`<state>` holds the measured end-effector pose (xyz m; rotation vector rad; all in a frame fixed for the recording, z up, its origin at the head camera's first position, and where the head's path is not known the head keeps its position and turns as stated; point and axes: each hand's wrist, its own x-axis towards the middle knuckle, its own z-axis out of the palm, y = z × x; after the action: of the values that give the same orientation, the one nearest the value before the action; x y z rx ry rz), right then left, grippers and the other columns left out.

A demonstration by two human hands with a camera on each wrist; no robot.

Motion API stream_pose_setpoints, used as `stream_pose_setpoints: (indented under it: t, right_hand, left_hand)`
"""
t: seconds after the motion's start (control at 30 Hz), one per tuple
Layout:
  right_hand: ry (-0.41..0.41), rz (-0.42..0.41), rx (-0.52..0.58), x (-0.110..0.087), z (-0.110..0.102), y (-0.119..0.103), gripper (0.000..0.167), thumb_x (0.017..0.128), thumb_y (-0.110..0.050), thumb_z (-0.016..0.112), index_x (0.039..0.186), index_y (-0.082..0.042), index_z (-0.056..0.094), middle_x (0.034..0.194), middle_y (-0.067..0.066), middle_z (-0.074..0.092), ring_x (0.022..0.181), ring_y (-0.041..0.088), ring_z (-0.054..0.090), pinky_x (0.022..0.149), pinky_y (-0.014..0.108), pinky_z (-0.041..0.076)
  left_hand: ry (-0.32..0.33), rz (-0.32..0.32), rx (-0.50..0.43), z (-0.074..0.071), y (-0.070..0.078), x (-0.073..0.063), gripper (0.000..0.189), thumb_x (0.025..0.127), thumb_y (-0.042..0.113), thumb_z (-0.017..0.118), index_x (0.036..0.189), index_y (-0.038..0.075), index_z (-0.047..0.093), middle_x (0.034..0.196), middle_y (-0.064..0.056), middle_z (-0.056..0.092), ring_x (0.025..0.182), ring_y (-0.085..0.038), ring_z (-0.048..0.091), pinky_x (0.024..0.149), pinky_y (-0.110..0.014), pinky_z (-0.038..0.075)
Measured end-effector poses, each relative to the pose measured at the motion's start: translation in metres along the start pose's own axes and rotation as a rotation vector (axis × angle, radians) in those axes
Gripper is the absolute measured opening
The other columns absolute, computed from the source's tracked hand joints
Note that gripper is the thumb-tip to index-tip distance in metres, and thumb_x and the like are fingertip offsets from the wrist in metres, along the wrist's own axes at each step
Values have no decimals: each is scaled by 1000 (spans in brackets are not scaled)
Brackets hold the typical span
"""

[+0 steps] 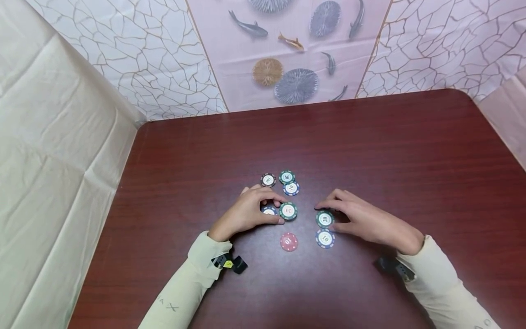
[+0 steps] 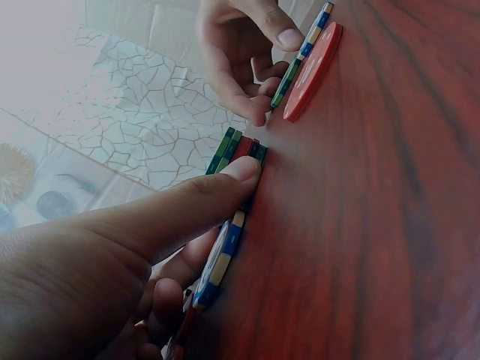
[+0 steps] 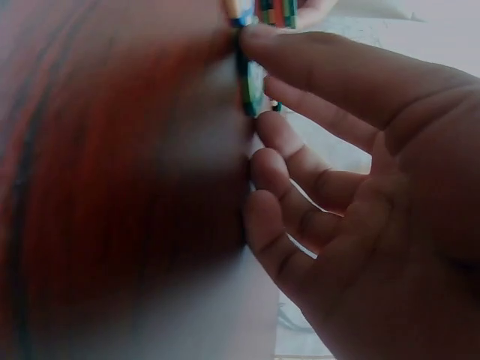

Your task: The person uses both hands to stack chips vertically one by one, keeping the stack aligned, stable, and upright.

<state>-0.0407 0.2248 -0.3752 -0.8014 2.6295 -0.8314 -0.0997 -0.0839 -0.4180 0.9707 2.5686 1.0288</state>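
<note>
My left hand (image 1: 246, 211) pinches a short stack of poker chips (image 1: 288, 211) between thumb and fingers, a green "20" chip on top. Green and red edges show in this stack in the left wrist view. Partly under the left fingers lies a blue chip (image 1: 269, 210). My right hand (image 1: 361, 217) curves thumb and index finger around the edge of a green "20" chip (image 1: 325, 219) low at the table. A blue "10" chip (image 1: 325, 238) lies against that green chip, nearer to me. Between the hands, closer to me, is a red "10" chip (image 1: 289, 242).
Beyond the left hand lie a black "100" chip (image 1: 268, 180) and a green chip (image 1: 286, 177) with a blue "10" chip (image 1: 291, 188) touching it. The dark red wooden table (image 1: 370, 137) ends at patterned cloth (image 1: 164, 59) behind and pale cloth (image 1: 53, 183) at left.
</note>
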Motion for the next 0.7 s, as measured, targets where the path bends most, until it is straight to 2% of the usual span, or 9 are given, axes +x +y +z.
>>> stream_pose_setpoints:
  t: [0.27, 0.5, 0.7]
  right_hand:
    - [40, 1, -44, -1, 5, 1, 43, 89, -18, 88, 128, -15, 71, 113, -4, 60, 109, 17, 58, 94, 44, 51]
    - [102, -19, -82, 0, 9, 0, 38, 84, -14, 91, 116, -11, 71, 108, -2, 58, 102, 16, 58, 90, 42, 51]
    - [107, -52, -173, -2, 10, -4, 38, 84, -13, 91, 115, -9, 69, 106, -1, 57, 96, 14, 56, 84, 38, 53]
  left_hand:
    - [-1, -1, 3, -1, 0, 0, 44, 79, 35, 95, 119, 30, 80, 93, 20, 67, 97, -5, 55, 88, -35, 33]
    - [4, 0, 0, -1, 1, 0, 45, 78, 35, 96, 120, 30, 80, 94, 20, 67, 97, -5, 56, 89, -35, 34]
    - [2, -4, -1, -2, 1, 0, 44, 78, 35, 96, 119, 30, 80, 93, 20, 67, 97, -5, 55, 89, -34, 34]
